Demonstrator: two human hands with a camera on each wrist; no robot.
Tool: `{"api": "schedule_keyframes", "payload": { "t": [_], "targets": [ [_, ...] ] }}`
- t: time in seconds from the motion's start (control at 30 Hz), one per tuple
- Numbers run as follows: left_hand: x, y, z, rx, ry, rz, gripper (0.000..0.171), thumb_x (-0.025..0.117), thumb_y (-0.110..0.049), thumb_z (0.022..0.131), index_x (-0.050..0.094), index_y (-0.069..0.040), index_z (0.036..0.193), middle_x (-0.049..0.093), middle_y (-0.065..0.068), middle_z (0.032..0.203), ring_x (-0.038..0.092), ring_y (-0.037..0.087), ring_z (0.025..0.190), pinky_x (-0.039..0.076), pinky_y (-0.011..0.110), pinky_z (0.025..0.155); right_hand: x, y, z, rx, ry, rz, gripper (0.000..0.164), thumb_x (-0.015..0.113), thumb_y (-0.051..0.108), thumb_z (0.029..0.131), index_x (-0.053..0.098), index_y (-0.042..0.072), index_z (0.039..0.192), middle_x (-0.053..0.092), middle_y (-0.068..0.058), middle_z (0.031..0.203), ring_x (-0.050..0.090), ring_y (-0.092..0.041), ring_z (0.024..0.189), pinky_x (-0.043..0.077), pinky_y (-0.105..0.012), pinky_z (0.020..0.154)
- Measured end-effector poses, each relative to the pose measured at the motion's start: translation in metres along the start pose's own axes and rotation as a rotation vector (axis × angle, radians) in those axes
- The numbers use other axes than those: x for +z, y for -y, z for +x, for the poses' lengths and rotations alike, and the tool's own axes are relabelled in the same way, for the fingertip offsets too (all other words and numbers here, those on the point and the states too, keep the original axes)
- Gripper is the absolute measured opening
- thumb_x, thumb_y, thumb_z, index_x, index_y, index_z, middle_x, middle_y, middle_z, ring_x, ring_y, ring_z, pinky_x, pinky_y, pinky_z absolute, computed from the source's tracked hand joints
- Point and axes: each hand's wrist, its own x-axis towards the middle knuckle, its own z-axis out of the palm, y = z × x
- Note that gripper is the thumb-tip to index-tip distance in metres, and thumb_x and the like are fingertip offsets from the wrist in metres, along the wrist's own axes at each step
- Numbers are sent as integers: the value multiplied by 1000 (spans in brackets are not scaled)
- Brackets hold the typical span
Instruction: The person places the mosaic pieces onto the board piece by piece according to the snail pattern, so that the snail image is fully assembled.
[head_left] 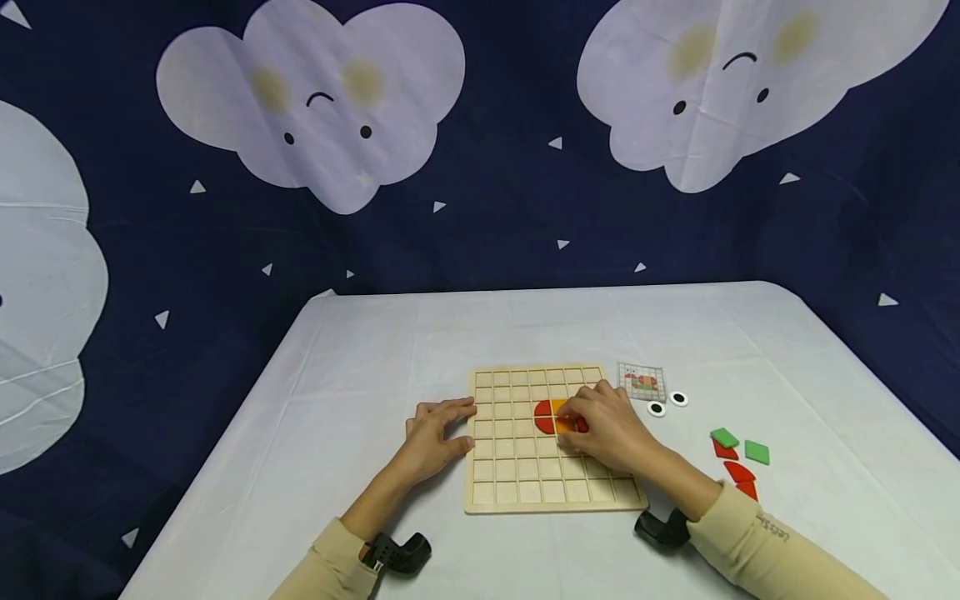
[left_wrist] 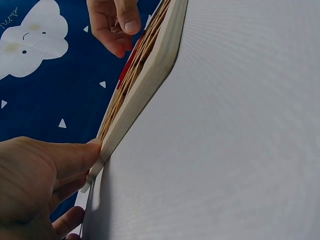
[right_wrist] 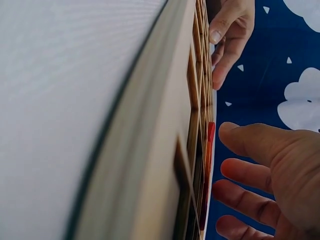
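A pale wooden grid board (head_left: pixel 517 492) lies on the table, with red (head_left: pixel 543 417) and orange (head_left: pixel 564 426) pieces in cells near its middle. My left hand (head_left: pixel 435 437) touches the board's left edge with fingertips and thumb; the left wrist view shows that hand (left_wrist: pixel 45 175) against the rim. Over the coloured pieces hovers my right hand (head_left: pixel 611 427), partly covering them. In the right wrist view, the right hand's (right_wrist: pixel 265 175) thumb and fingers are spread apart close above the board, with nothing visible between them.
Right of the board lie a small pattern card (head_left: pixel 641 382), two white discs with black centres (head_left: pixel 656 409), green pieces (head_left: pixel 757 452) and several red pieces (head_left: pixel 738 472). A white cloth covers the table (head_left: pixel 390 350). Behind it hangs a dark blue curtain with clouds (head_left: pixel 495 125).
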Motion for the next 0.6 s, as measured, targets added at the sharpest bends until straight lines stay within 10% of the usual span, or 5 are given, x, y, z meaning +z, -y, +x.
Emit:
{"api": "schedule_keyframes", "payload": {
  "t": [0.6],
  "targets": [
    [1, 1, 0, -10, 0, 7, 47, 72, -14, 80, 61, -12, 125, 51, -5, 141, 38, 19, 113, 19, 43, 89, -16, -3, -8, 22, -58, 10, 28, 79, 30, 71, 73, 17, 94, 66, 4, 94, 44, -15, 83, 29, -33, 74]
  ]
}}
